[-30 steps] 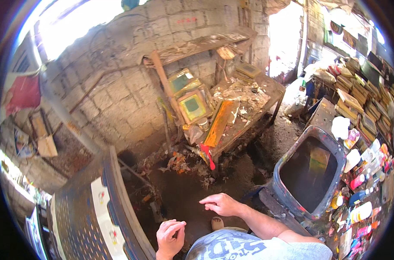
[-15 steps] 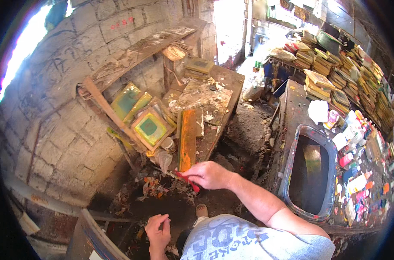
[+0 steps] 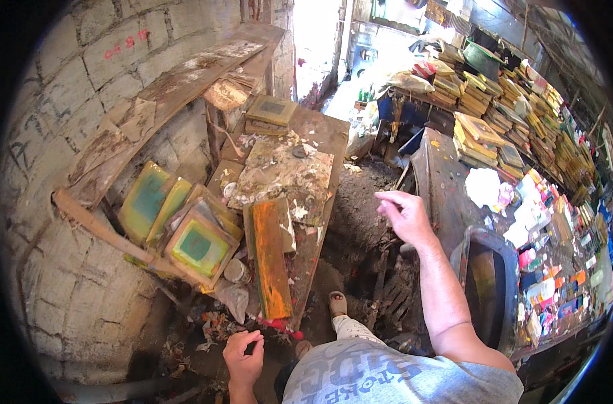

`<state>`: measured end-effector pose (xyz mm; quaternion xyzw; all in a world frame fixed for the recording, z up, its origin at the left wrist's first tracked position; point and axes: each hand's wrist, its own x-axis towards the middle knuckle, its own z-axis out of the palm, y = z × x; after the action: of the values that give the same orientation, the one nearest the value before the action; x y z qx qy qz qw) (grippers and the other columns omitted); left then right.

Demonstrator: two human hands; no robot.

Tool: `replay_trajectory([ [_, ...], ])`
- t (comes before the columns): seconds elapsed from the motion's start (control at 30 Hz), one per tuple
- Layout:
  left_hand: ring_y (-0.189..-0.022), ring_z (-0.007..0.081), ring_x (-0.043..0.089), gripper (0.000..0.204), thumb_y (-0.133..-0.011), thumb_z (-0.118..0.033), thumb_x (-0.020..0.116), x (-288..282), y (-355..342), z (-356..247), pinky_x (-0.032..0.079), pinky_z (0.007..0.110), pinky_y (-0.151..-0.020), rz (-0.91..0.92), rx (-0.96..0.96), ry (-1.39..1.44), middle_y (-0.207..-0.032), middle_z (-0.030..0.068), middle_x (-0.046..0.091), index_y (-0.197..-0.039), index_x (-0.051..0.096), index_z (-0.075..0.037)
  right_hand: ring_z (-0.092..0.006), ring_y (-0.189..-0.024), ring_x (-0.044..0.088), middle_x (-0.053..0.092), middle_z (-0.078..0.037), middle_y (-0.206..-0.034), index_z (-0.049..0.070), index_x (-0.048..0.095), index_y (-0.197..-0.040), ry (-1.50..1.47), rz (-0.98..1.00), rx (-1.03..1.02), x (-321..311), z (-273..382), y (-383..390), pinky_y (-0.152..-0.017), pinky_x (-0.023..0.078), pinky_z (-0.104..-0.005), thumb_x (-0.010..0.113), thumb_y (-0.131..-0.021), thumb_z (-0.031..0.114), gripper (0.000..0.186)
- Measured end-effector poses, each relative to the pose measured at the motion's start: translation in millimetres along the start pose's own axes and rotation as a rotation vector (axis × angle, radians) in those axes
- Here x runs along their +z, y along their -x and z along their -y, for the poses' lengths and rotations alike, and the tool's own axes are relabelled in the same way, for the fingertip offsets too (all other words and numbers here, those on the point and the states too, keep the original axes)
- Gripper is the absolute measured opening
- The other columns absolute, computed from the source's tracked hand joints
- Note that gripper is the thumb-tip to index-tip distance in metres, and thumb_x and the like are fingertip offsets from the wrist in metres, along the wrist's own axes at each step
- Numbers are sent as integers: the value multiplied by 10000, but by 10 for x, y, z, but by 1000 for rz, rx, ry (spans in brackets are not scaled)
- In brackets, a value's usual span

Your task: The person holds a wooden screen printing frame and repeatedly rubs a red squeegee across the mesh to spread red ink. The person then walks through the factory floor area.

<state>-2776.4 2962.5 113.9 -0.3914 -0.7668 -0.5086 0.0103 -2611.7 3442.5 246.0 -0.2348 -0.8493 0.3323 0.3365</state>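
My right hand (image 3: 407, 217) is raised over the dirt floor, between the littered table and the bench with the basin. Its fingers are loosely stretched, with nothing visible in them. My left hand (image 3: 244, 358) is low in front of me, its fingers curled toward the thumb around a gap that shows nothing held. Beyond it an orange-stained wooden board (image 3: 269, 259) leans along the table's near end. A red object (image 3: 277, 324), its kind unclear, lies at the foot of that board, partly hidden. To the left stand framed screens, the front one (image 3: 199, 246) with a green centre.
A littered wooden table (image 3: 320, 195) stands ahead. On the right, a bench bears a dark-rimmed basin (image 3: 508, 269), many bottles (image 3: 542, 289) and a white bundle (image 3: 483, 187). Stacks of frames (image 3: 481, 138) fill the back right. A plank shelf (image 3: 178, 84) runs along the block wall.
My right hand has let go of the red object by the board and moved up and right. The view has shifted rightward. My left hand stays low, with its fingers still curled.
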Motion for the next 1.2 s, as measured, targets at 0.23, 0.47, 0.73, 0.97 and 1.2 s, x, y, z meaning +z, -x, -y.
replay_trajectory([
  [0.23, -892, 259, 798, 230, -872, 66, 864, 955, -905, -28, 619, 375, -857, -26, -105, 86, -956, 139, 814, -1088, 817, 3, -181, -910, 829, 851, -133, -1074, -2, 829, -1265, 84, -75, -14, -627, -882, -1295, -820, 655, -341, 699, -1080, -6, 226],
  [0.47, -913, 218, 800, 135, -981, 38, 796, 2249, -2154, -216, 616, 344, -830, 57, -138, 231, -983, 124, 830, -1106, 831, 4, -350, -1015, 765, 786, -147, -1069, 20, 814, -1208, 389, -78, -374, -1692, -1122, -2446, -949, 620, -437, 781, -980, 2, 231],
  [0.73, -977, 303, 822, 221, -919, 42, 833, 3577, -3915, -459, 644, 400, -893, 324, 156, 228, -1016, 142, 843, -1122, 854, -43, -373, -993, 774, 795, -160, -1036, 65, 821, -1222, 522, 14, -224, -2589, -1846, -2750, -903, 629, -485, 775, -1010, 81, 218],
  [0.97, -927, 271, 817, 220, -891, -17, 913, 4835, -5354, -522, 637, 386, -833, 416, 263, 253, -998, 131, 839, -1102, 855, -46, -362, -865, 785, 796, -135, -903, 94, 842, -1203, 466, 3, -161, -2854, -2709, -3448, -804, 625, -469, 794, -982, 73, 226],
  [1.2, -892, 334, 796, 156, -938, -22, 849, 6074, -6721, -270, 618, 428, -795, 349, 176, 253, -970, 141, 823, -1089, 853, -64, -334, -879, 793, 813, -106, -937, 108, 841, -1212, 389, 196, -443, -2311, -3749, -5749, -818, 647, -465, 800, -981, 111, 234],
])
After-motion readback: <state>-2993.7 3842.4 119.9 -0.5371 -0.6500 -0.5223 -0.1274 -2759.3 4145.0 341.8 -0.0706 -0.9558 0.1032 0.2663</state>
